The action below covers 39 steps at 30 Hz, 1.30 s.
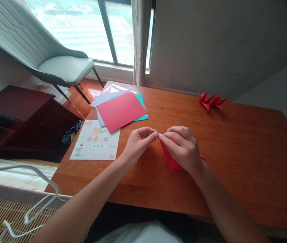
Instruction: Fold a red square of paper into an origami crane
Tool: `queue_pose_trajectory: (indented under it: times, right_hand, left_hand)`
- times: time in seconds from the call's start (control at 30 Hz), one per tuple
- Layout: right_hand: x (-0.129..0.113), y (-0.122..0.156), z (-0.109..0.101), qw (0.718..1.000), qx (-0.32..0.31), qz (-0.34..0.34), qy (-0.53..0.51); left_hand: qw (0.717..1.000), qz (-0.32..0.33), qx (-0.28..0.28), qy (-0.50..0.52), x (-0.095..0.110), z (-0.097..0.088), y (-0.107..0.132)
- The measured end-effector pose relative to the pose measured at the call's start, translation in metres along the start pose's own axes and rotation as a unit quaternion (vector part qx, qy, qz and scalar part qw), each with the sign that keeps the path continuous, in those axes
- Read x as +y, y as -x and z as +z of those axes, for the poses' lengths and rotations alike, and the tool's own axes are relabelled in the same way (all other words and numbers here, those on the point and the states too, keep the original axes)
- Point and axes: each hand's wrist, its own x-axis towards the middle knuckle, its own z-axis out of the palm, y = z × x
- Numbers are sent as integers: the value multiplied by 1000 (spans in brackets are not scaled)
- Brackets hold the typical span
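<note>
A folded piece of red paper (170,161) rests on the wooden table, partly covered by my right hand (182,145). The fingers of that hand are closed on the paper near its upper corner. My left hand (142,140) is closed too, its thumb and index finger pinched together at that same corner, touching the right fingertips. Whatever sits in the left pinch is too small to make out. A thin red point of paper (203,157) shows past the right wrist.
Red sheets (122,111) lie over blue and lilac ones at the table's (247,162) left, beside a bear-printed white card (95,143). Red folded-paper figures (211,101) stand at the far right edge. A grey chair (62,69) and white hangers (41,175) are off to the left.
</note>
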Motion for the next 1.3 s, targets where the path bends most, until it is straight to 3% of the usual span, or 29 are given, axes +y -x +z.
queue_pose_trajectory:
  times: [0.43,0.6,0.8,1.3]
  right_hand:
    - [-3,0,3,999,-3,32,-26]
    - [-6,-4,1,988,2,127,-90]
    - [3,-9,-14,941,-71,236,-233]
    - [-1,-10,-10,950,-46,234,-202]
  left_hand:
    - [999,16,7,-38,0,0,-2]
    - [997,43,2,-60,-4,0,-3]
    - [987,86,4,-137,-6,-2,-3]
    - [971,131,-1,-200,-6,1,-1]
